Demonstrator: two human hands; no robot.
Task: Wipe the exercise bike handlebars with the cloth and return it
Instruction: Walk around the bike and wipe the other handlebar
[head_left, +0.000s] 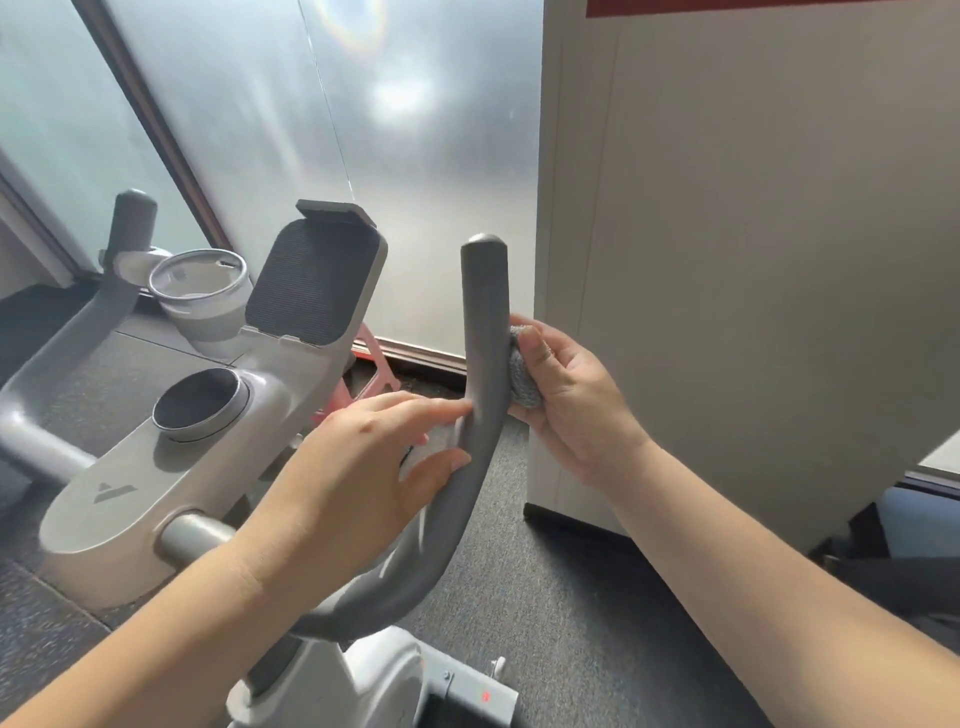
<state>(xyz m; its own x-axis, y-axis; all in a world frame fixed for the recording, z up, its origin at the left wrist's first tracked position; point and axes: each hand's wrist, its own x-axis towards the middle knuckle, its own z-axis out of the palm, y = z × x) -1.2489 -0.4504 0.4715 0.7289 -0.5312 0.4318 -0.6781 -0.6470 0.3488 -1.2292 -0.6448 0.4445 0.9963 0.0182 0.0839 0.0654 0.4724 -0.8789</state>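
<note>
The bike's right handlebar (485, 332) is a grey padded tube that curves up in the middle of the view. My right hand (566, 400) holds a bunched grey cloth (523, 374) pressed against the bar's right side, about halfway up. My left hand (363, 467) rests on the bar's left side just below, fingers spread, thumb and fingertips touching the tube. The left handlebar (130, 228) stands at the far left, untouched.
The pale grey console (171, 467) carries a round dial (200, 402), a tilted phone holder (317, 280) and a cup holder (200, 286). A tall beige cabinet (753, 260) stands close on the right. Frosted glass panels are behind, dark carpet below.
</note>
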